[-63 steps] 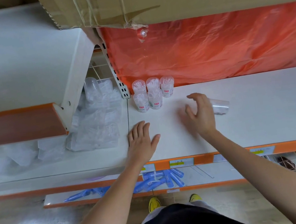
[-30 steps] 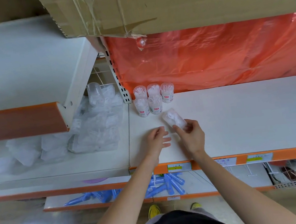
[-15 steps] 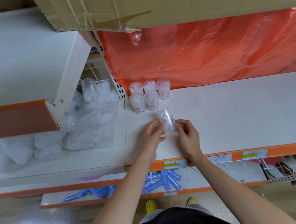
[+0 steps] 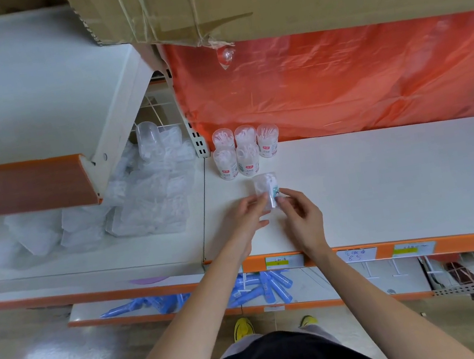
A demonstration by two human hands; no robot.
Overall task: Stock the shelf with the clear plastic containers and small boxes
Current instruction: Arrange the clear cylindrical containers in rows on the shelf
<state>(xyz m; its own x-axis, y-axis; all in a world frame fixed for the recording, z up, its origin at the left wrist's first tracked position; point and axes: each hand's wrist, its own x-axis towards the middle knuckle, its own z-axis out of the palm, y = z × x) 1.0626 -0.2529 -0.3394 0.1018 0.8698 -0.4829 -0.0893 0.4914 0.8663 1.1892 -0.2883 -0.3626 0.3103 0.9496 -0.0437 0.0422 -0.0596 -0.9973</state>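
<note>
Moved leftward, labelled container (image 4: 265,188) is pinched by left hand (image 4: 247,219), right hand (image 4: 301,217).

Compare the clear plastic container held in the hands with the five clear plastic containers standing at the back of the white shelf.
The held clear plastic container is pinched between the left hand and right hand; the five standing containers are untouched. The held one is alone, nearer the white shelf's front edge; the five form two rows by the orange plastic sheet. Both are clear cylinders with white contents.
</note>
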